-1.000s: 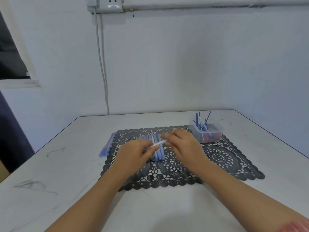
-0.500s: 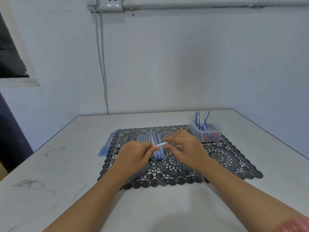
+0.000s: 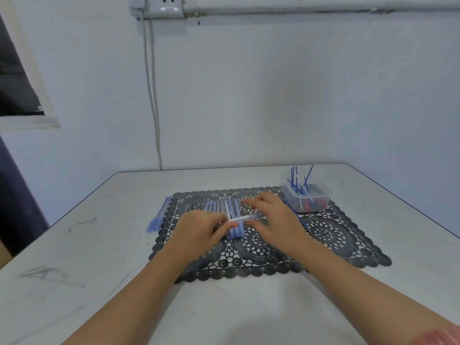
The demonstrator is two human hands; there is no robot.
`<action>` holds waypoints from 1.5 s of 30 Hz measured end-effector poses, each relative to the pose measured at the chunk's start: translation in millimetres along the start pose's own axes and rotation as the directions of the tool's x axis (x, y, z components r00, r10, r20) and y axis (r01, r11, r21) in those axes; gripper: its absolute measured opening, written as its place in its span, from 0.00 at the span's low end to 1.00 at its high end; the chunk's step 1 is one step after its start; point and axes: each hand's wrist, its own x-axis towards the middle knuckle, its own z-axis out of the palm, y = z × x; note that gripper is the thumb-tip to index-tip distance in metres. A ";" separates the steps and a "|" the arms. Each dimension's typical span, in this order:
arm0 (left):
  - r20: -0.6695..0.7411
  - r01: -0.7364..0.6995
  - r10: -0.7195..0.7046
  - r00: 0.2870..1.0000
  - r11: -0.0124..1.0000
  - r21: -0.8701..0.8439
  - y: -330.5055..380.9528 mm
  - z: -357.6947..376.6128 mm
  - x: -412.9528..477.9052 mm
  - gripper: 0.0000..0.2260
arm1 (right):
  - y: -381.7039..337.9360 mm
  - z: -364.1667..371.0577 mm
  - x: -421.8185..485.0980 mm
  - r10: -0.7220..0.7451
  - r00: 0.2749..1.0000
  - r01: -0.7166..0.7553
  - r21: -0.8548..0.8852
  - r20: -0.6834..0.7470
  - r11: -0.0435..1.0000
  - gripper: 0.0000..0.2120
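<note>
1. The clear pen is tinted faintly blue.
2. Pale blue is shown by the row of pens and by the loose pens.
3. The mat is black, cut in a lace pattern of rosettes with a scalloped border.
4. Dark blue and white refills are seen in a clear tub, with red pieces below.
5. The table is white, marked with grey scuffs.
6. The sleeve is pink-red.

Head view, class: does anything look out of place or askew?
A few blue pens lie off the lace mat, beside its left edge, apart from the row on it. Refills lean unevenly in the tub.
</note>
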 end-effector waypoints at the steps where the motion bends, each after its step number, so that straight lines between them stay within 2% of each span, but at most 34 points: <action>1: -0.010 -0.002 0.003 1.000 1.000 0.014 -0.9 0.0 -0.1 0.22 | 1.2 0.1 -0.4 0.009 0.999 -0.009 -0.010 0.041 1.000 0.19; 3: -0.025 -0.007 0.008 1.000 0.999 0.039 -2.7 0.0 0.0 0.22 | 2.5 -0.2 -1.3 -0.027 0.995 0.029 -0.016 0.092 0.999 0.18; 5: -0.040 -0.004 0.007 0.999 0.999 0.052 -2.8 -1.0 -0.5 0.21 | 0.5 -1.5 -1.5 -0.071 0.994 0.071 -0.002 0.086 0.997 0.18; 8: -0.061 0.013 -0.011 0.998 0.999 0.042 -1.8 -3.5 -1.1 0.20 | -3.8 -4.2 -0.9 -0.099 0.995 0.098 0.048 0.028 0.994 0.16; 12: -0.074 0.021 -0.018 0.997 0.999 0.042 -1.5 -3.6 -0.7 0.25 | -2.7 -3.1 -1.1 -0.143 0.987 0.147 0.062 -0.067 0.987 0.10; 15: -0.080 0.024 -0.021 0.997 0.999 0.037 -2.1 -2.9 -0.9 0.25 | -0.4 -3.4 -1.4 -0.131 0.986 0.139 0.073 -0.104 0.988 0.10; 20: -0.081 0.007 -0.005 0.997 1.000 0.028 -1.1 -2.7 0.0 0.21 | -0.3 -4.0 -1.1 -0.106 0.989 0.113 0.068 -0.099 0.991 0.16; 24: -0.093 -0.004 0.010 0.996 0.998 0.065 -1.1 -3.8 0.0 0.21 | 3.9 -1.6 -0.9 -0.088 0.995 0.089 0.012 -0.046 0.996 0.11; 30: -0.125 0.010 0.001 0.992 0.997 0.082 -4.2 -5.2 -1.2 0.27 | 1.4 -3.6 0.4 -0.090 0.995 0.091 0.029 -0.036 0.995 0.10; 33: -0.119 0.021 -0.012 0.993 0.997 0.071 -5.9 -4.8 -1.7 0.27 | 1.1 -5.3 0.5 -0.084 0.995 0.083 -0.014 -0.056 0.996 0.09; 36: -0.122 0.006 0.000 0.993 0.999 0.051 -6.8 -4.3 -1.4 0.26 | 2.4 -6.3 1.2 -0.165 0.986 0.160 -0.135 -0.030 0.978 0.08; 39: -0.140 -0.021 0.026 0.990 0.999 0.033 -7.2 -4.0 -0.9 0.25 | 4.4 -5.6 3.6 -0.264 0.962 0.274 -0.270 0.073 0.923 0.17; 41: -0.143 -0.031 0.034 0.989 0.999 0.026 -7.6 -3.4 -1.0 0.25 | 4.3 -6.2 4.4 -0.276 0.956 0.292 -0.309 0.096 0.905 0.19; 43: -0.146 -0.037 0.041 0.988 0.999 0.024 -7.8 -3.0 -1.3 0.25 | 3.3 -8.4 4.1 -0.286 0.951 0.308 -0.330 0.114 0.892 0.17; 45: -0.147 -0.046 0.050 0.988 0.999 0.025 -8.0 -2.9 -1.1 0.24 | 1.0 -12.6 3.9 -0.299 0.946 0.324 -0.337 0.127 0.884 0.11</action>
